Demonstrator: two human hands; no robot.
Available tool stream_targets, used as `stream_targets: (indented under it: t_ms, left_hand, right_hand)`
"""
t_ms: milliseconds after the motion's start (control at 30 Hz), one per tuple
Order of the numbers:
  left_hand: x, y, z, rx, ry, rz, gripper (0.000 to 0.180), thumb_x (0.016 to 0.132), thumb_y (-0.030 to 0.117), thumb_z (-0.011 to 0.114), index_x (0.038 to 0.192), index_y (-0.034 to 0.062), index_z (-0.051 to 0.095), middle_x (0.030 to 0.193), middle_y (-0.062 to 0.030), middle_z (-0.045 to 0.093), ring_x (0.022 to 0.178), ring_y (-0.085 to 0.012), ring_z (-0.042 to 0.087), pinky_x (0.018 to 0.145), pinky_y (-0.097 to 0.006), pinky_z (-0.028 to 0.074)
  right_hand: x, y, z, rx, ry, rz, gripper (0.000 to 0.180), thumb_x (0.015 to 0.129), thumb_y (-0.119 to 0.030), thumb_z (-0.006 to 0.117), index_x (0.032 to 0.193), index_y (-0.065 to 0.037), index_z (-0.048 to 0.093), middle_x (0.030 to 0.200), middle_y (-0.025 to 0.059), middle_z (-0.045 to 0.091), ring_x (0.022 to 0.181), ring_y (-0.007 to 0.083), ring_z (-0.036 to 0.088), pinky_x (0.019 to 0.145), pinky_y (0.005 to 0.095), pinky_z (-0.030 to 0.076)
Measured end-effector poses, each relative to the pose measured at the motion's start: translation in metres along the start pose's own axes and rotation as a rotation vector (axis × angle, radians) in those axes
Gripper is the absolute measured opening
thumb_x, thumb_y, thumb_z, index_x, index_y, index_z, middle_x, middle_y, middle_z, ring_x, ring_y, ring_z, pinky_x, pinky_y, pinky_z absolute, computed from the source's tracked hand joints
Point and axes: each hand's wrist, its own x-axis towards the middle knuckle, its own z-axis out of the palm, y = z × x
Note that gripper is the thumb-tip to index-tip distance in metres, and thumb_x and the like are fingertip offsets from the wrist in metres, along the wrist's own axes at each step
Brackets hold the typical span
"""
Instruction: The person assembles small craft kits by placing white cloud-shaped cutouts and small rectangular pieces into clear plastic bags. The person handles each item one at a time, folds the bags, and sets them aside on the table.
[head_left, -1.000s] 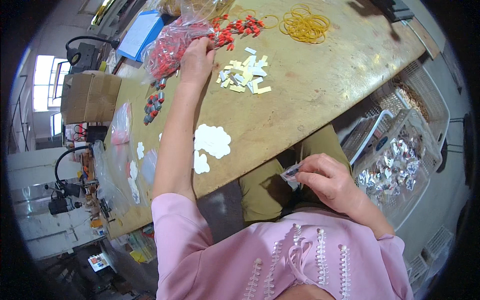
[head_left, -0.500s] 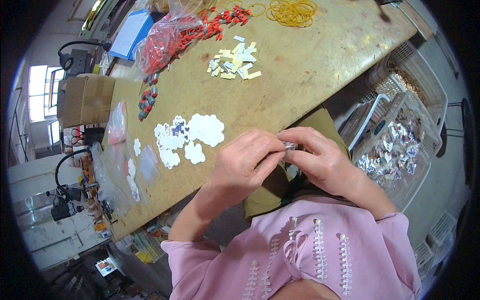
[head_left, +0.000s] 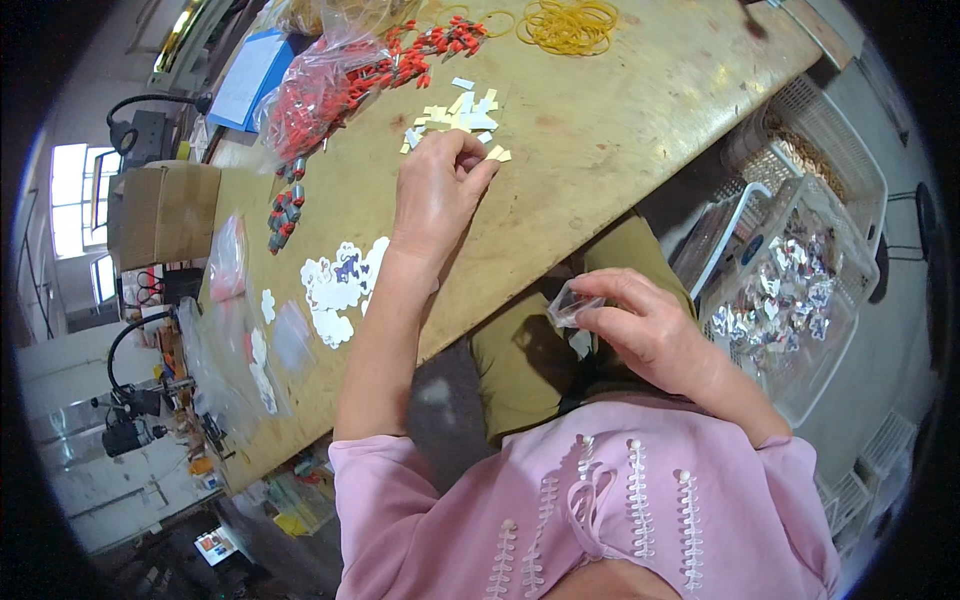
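A small clear bag [head_left: 566, 308] sits pinched between the thumb and fingers of the right hand [head_left: 642, 322], just off the table edge and above the lap; the left hand [head_left: 432, 195] reaches over the table [head_left: 610, 130], fingers curled narrow at the near side of a pile of yellow and white slips [head_left: 464, 113], though from here I cannot tell if it grips one; white cut-outs [head_left: 325, 292] lie beyond the left forearm; farther up are red-tipped pieces [head_left: 405, 68] and yellow rubber bands [head_left: 565, 25]; at the person's right, a basket [head_left: 838, 345] holds shiny pieces [head_left: 785, 290]
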Motion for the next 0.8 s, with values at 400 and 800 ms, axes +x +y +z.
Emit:
stream_targets:
  t_ms: [400,800]
  left_hand:
    - [0.003,0.010,-0.008,0.033,-0.178,0.003,0.015,0.092,0.006,0.079,0.104,-0.0003,0.070,0.086,-0.0072,0.070,0.076,-0.0140,0.065,0.072,-0.031,0.056]
    - [-0.063,0.033,-0.009,-0.176,-0.117,-0.092,0.014,0.095,0.006,0.075,0.104,-0.0008,0.067,0.087,-0.0133,0.071,0.077,-0.0202,0.069,0.071,-0.033,0.056]
  right_hand:
    - [-0.007,0.011,-0.002,-0.003,0.021,0.019,0.024,0.081,0.004,0.071,0.104,0.000,0.070,0.121,0.0186,0.070,0.112,0.0380,0.070,0.092,0.0430,0.060]
    - [-0.006,0.004,-0.007,-0.076,0.042,-0.024,0.025,0.081,0.004,0.071,0.105,0.001,0.070,0.124,0.0202,0.068,0.115,0.0386,0.070,0.094,0.0433,0.060]
